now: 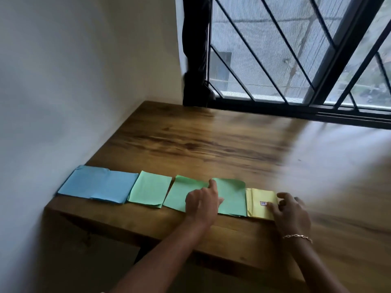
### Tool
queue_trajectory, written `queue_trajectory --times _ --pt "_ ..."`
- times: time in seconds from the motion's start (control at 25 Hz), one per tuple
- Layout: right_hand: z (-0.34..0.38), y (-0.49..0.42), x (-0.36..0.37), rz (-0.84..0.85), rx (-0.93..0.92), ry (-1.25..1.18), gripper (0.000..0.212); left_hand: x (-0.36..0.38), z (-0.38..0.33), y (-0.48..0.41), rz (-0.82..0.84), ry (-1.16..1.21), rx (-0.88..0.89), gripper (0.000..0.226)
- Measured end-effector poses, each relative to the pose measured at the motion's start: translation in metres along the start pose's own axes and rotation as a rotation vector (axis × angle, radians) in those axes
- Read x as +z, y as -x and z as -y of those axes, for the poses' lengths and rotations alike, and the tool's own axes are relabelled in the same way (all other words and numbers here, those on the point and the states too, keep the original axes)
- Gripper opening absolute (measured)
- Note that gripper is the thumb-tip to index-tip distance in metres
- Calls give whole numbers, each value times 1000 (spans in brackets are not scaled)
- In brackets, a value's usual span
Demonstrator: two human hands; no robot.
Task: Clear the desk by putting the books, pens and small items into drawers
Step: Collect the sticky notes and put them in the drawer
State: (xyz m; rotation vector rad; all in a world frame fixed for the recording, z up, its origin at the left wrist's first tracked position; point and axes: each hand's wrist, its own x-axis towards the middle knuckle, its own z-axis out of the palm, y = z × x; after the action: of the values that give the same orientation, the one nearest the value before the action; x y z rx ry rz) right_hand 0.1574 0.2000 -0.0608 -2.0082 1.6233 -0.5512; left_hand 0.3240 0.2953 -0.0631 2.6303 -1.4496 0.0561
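Task progress, judged from present layout: early stage. Five thin paper-covered books in a row along the near edge of the worktop, none stowed. No drawer visible in the view; no pens or small items visible either. Remainder of the wooden surface bare up to the window at 12 to 1 o'clock.

Row order, from 9 o'clock toward 3 o'clock:
- blue book, against the wall;
- first green book, just beside the blue one;
- second green book, partly under the left hand;
- third green book, adjacent to the second;
- yellow book, bearing a small label, at the 3 o'clock end.

Left hand: resting flat over the junction of the second and third green books, index finger extended toward 12 o'clock, remaining fingers loosely curled. Pressing contact only; no enclosing grip apparent.

Right hand: at the 3 o'clock edge of the yellow book, fingers spread and touching the cover near the label. Grip closure not determinable; image blurred in this region. Bracelet on the right wrist.

Remaining work, as a judgement: gathering all five books, locating a drawer, stowing.
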Motion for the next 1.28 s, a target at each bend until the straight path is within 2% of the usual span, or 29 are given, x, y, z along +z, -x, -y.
queue_trajectory --times 0.2,0.48,0.64,0.8,0.88,0.96,1.0,1.04,1.08,1.2,1.28 --pt "15 6 11 -159 -240 49 43 3 13 9 -115 -13 129 58" --pt "40 58 36 -153 -458 91 42 -8 41 40 -289 14 275 44" --pt "47 96 56 -36 -435 152 44 -9 58 66 -390 7 335 41" --pt "54 122 65 13 -416 180 43 -9 68 85 -314 132 301 34" --pt "59 138 67 -53 -479 119 38 -13 75 98 -328 202 307 25" --pt "61 156 70 -166 -619 -27 27 -10 82 110 -413 266 368 17" --pt "61 165 73 -183 -654 -115 21 -7 85 117 -404 310 365 15" --pt "60 173 78 -160 -623 -234 17 -3 88 125 -351 383 307 16" --pt "59 180 84 -104 -511 -385 13 3 92 131 -290 482 181 19" --pt "55 191 106 126 113 -878 11 31 101 145 -151 900 -329 30" --pt "50 189 123 216 571 -1072 14 50 102 154 -97 1075 -475 36"
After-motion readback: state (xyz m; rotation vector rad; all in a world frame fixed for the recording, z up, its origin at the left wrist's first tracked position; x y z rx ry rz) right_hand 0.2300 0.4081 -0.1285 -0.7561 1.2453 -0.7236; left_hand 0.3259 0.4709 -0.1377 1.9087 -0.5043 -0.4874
